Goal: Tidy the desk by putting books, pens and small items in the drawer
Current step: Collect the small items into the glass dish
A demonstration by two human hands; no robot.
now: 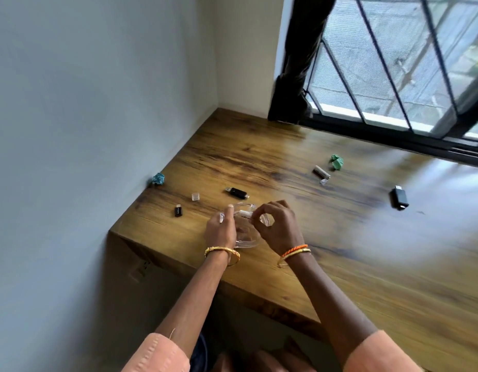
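Wooden table [326,237] is sitting in a wall corner under a barred window [393,63]; both hands are working over a clear plastic container [246,237] near the table's front-left edge; left hand [221,229] is steadying the container's rim, grip closed on it; right hand [278,226] is pinching a small white item [244,212] above it; black USB stick [236,193], small black adapter [177,211], clear cap [195,196] are lying just beyond; green paper balls [337,161], another black stick [399,197] are lying well apart.

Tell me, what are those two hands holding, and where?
The left hand steadies a clear shallow dish by its left rim. The right hand pinches a small white piece by its right end, over it.
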